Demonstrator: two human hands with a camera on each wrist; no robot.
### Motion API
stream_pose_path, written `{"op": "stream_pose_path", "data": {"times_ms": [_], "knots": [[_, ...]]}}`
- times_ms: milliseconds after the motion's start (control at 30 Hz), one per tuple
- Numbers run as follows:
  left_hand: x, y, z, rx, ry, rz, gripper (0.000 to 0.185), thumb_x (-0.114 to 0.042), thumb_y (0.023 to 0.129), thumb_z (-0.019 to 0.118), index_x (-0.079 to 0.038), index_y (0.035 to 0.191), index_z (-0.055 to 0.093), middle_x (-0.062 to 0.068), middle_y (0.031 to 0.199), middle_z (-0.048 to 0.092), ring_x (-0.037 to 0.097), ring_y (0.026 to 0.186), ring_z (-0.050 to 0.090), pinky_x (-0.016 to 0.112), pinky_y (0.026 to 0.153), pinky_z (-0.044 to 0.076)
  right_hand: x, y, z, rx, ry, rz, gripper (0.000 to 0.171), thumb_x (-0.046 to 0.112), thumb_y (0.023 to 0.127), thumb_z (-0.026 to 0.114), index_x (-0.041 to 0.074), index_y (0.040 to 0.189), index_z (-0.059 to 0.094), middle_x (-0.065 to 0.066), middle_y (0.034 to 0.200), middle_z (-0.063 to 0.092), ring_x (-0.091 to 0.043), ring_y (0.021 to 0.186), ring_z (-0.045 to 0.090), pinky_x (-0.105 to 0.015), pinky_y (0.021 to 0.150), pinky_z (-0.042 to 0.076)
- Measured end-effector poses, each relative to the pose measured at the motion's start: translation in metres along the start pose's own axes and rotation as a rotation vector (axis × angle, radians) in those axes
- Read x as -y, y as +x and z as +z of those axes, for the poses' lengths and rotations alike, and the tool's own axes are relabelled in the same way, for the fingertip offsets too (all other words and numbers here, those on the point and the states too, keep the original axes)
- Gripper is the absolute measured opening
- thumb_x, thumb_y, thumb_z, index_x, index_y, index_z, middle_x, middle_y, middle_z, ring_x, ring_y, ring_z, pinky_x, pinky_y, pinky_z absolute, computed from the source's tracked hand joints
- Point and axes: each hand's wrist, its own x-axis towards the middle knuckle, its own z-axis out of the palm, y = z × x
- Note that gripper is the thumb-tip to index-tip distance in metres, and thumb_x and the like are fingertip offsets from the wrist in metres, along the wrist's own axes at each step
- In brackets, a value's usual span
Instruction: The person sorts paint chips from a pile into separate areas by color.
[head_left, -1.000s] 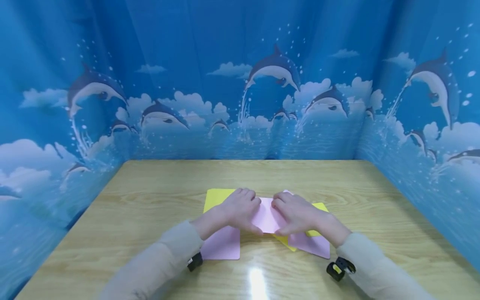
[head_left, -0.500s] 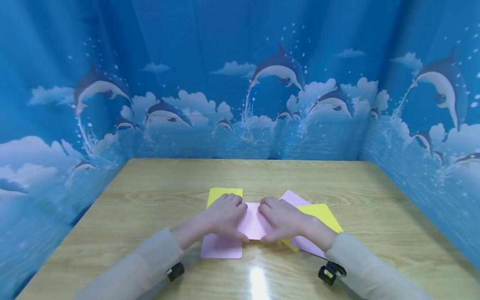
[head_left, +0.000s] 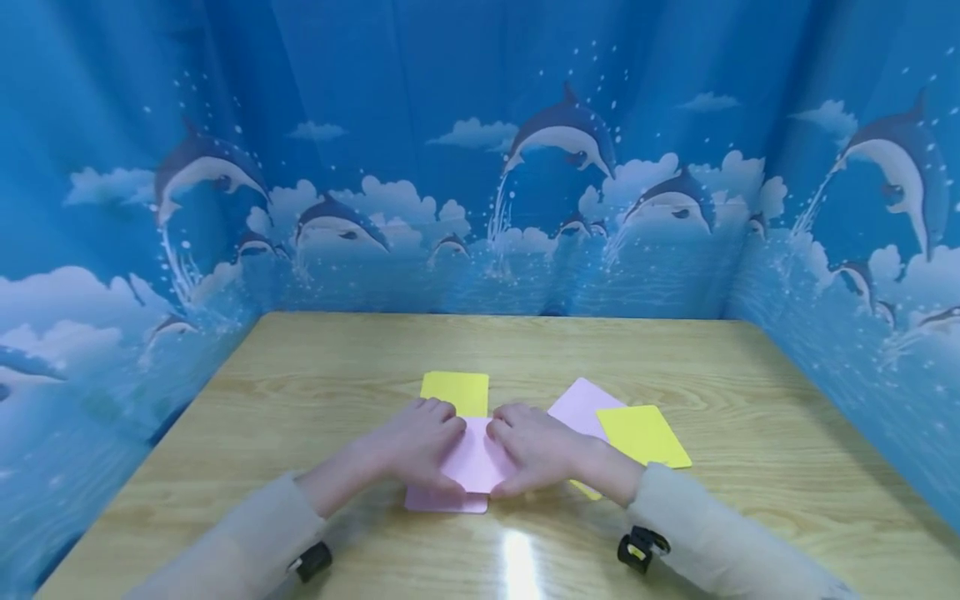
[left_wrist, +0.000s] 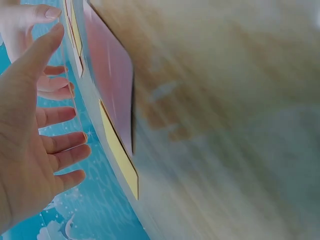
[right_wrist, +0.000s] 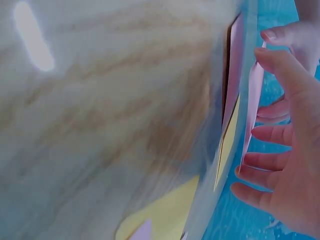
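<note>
Our left hand (head_left: 420, 446) and right hand (head_left: 536, 450) together pinch one pink card (head_left: 474, 457) just above the tabletop (head_left: 750, 467), amid two more pink cards and two yellow ones lying flat.

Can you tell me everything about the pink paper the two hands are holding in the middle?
The pink paper is a thin, plain, pale pink sheet that looks like light card. It sits near the front middle of the wooden table, lifted a little above another pink sheet. The left hand holds its left edge and the right hand its right edge, thumbs at the near side. The wrist views show it edge-on and slightly bowed.
</note>
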Motion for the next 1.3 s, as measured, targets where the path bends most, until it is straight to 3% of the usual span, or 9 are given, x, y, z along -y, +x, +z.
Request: {"op": "stream_pose_path", "data": {"times_ms": [233,500,833,1300], "knots": [[0.005,-0.017,0.004,0.021,-0.054,-0.018,0.073,-0.072,0.066,0.062,-0.013,0.109,0.058,0.000,0.101,0.050,0.016,0.094,0.044,0.036,0.088,0.038,0.015,0.011,0.005,0.060,0.009,0.010,0.069,0.063,0.072,0.063,0.007,0.112,0.055,-0.006,0.108,0.050,-0.017,0.094,0.047,-0.030,0.083,0.042],[0.009,-0.028,0.008,0.033,-0.063,-0.009,0.071,-0.071,0.068,0.061,-0.014,0.111,0.056,0.000,0.103,0.051,0.018,0.097,0.046,0.039,0.092,0.037,0.025,0.019,0.009,0.094,0.018,0.015,0.067,0.060,0.072,0.065,0.007,0.112,0.056,-0.004,0.105,0.051,-0.014,0.090,0.046,-0.026,0.078,0.042],[0.011,-0.030,0.011,0.038,-0.034,0.010,0.070,-0.069,0.069,0.061,-0.014,0.110,0.057,0.000,0.100,0.050,0.016,0.093,0.046,0.038,0.087,0.039,0.029,0.026,0.015,0.114,-0.019,0.026,0.066,0.063,0.071,0.064,0.009,0.109,0.056,0.000,0.095,0.048,-0.011,0.081,0.043,-0.023,0.066,0.040],[0.013,-0.030,0.015,0.026,-0.042,0.031,0.071,-0.068,0.069,0.063,-0.013,0.113,0.056,0.001,0.104,0.051,0.016,0.095,0.047,0.039,0.088,0.040,0.032,0.028,0.012,0.175,-0.040,0.066,0.068,0.068,0.070,0.062,0.014,0.110,0.055,0.003,0.096,0.048,-0.009,0.083,0.042,-0.023,0.068,0.038]]}}
